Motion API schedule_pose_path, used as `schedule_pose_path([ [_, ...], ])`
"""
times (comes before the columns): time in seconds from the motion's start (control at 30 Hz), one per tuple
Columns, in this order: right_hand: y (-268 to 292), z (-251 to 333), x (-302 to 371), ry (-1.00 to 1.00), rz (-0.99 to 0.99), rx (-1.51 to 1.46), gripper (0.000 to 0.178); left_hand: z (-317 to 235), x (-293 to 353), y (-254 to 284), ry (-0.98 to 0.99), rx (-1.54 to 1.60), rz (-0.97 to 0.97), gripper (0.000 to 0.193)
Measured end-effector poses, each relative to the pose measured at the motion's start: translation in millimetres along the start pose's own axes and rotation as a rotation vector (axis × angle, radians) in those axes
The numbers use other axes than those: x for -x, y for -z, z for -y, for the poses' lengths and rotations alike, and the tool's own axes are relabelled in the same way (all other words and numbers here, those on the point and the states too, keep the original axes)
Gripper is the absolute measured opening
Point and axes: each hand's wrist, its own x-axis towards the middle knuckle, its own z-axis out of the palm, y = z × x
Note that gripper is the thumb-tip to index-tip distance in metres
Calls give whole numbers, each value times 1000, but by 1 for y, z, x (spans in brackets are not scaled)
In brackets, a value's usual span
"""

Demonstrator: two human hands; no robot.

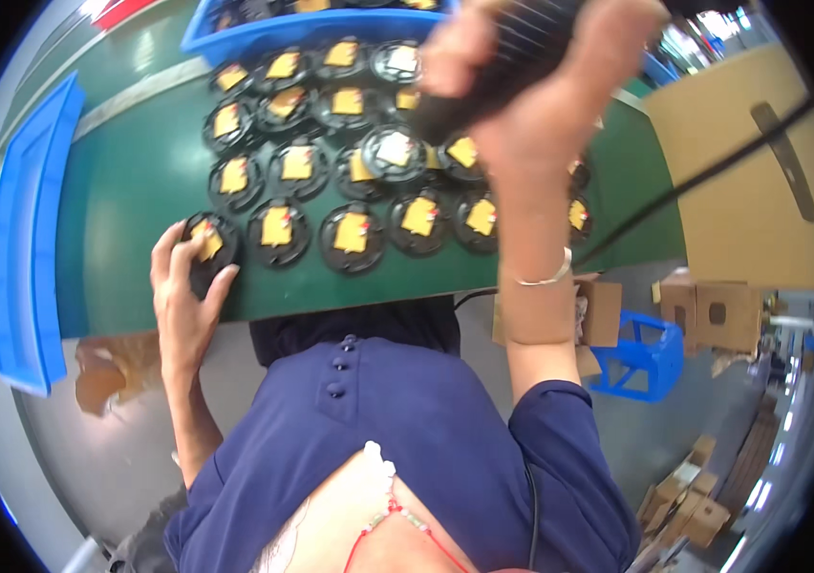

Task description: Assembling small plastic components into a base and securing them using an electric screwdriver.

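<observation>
At the near left of the green table, my left hand (pixel 181 286) grips a round black plastic housing (pixel 219 260) by its rim. A yellow square piece shows on its top, partly under my fingers. Raised high at the upper right, my right hand (pixel 541 105) is wrapped round a black ribbed electric screwdriver (pixel 531 48). It is smeared by motion and its tip is hidden. Several more round black housings (pixel 350 260) with yellow squares stand in rows to the right of my left hand. One housing (pixel 395 172) with a white top piece rests partly over another.
A blue tray (pixel 30 239) lies along the table's left side. Another blue bin (pixel 331 31) with parts stands at the far edge. A black cable (pixel 694 186) crosses before a large cardboard box (pixel 751 162) at the right. On the floor are a blue stool (pixel 651 358) and cartons.
</observation>
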Motion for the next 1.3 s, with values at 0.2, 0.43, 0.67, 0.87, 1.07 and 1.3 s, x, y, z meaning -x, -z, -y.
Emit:
schedule_pose_path([
  [0.2, 152, 61, -19, 275, -615, 635, 58, -22, -14, 21, -53, -83, -3, 64],
  [0.43, 196, 28, -14, 269, -533, 512, 54, -54, -45, 6, -92, -15, 21, 35],
  [0.67, 170, 29, -2, -37, -473, 391, 60, -43, -77, -18, -338, -105, 122, 23],
  [0.87, 73, -15, 15, -222, -239, 39, 86, -43, -91, -32, -457, -188, 135, 24],
  [1.07, -24, -81, 24, -252, -164, -24, 71, -39, -97, -40, -457, -231, 253, 30],
  [1.3, -41, -117, 35, -205, -137, 51, 59, -35, -96, -43, -455, -176, 266, 28],
])
